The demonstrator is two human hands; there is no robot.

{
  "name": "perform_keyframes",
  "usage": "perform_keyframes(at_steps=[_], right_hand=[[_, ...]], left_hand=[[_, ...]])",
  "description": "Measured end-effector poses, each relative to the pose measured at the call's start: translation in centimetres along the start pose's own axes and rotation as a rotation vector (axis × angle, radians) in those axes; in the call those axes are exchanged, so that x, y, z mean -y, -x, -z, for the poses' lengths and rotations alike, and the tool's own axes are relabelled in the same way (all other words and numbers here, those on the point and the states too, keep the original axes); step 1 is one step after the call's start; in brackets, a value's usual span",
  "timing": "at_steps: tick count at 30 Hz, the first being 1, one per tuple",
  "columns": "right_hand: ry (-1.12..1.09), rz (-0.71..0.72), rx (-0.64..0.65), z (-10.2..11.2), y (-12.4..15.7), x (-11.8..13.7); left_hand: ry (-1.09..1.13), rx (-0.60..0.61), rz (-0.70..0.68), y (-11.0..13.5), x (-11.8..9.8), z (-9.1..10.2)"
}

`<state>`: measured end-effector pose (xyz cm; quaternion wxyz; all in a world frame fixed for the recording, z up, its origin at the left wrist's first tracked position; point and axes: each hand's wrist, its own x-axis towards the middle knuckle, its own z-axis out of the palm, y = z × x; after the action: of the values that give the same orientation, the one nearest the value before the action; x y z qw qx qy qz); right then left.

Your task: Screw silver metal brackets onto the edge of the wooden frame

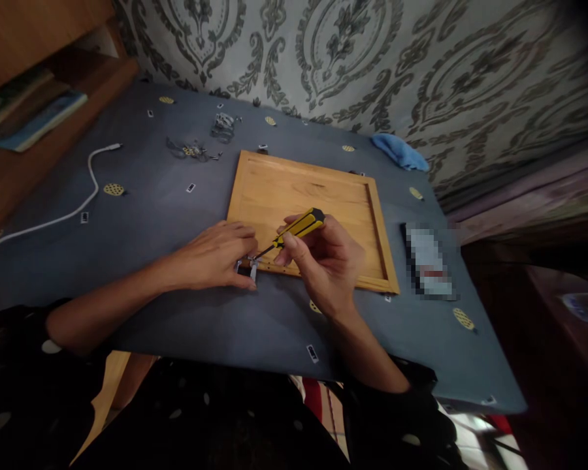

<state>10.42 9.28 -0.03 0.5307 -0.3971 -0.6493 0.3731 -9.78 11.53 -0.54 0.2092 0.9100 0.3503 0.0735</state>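
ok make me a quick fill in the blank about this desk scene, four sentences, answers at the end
1. The right hand holds a yellow and black ____.
2. The left hand is at a small metal fitting by the ____ (near/far) edge of the wooden panel.
3. The colour of the cloth by the wall is ____.
4. The colour of the cable is ____.

Missing words: screwdriver; near; blue; white
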Motion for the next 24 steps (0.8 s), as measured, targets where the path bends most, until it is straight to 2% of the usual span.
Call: perform_keyframes(at_steps=[5, 8, 15, 21, 24], right_hand=[[0.002, 0.015, 0.103, 0.5, -0.3, 0.4], [-0.003, 0.021, 0.111, 0.6, -0.4, 0.6], [-0.146, -0.027, 0.06, -0.3, -0.1, 0.6], [-0.11, 0.058, -0.101, -0.4, -0.1, 0.4], [-0.077, 0.037, -0.093, -0.3, -0.1, 0.3]], left_hand=[[-0.012, -0.004, 0.005, 0.0, 0.0, 0.0], [-0.003, -0.009, 0.0, 0.0, 0.0, 0.0], [-0.01, 0.023, 0.039, 0.0, -0.4, 0.2], [-0.016, -0.002, 0.006, -0.1, -0.3, 0.1], [-0.02, -0.001, 0.013, -0.1, -0.2, 0.1]])
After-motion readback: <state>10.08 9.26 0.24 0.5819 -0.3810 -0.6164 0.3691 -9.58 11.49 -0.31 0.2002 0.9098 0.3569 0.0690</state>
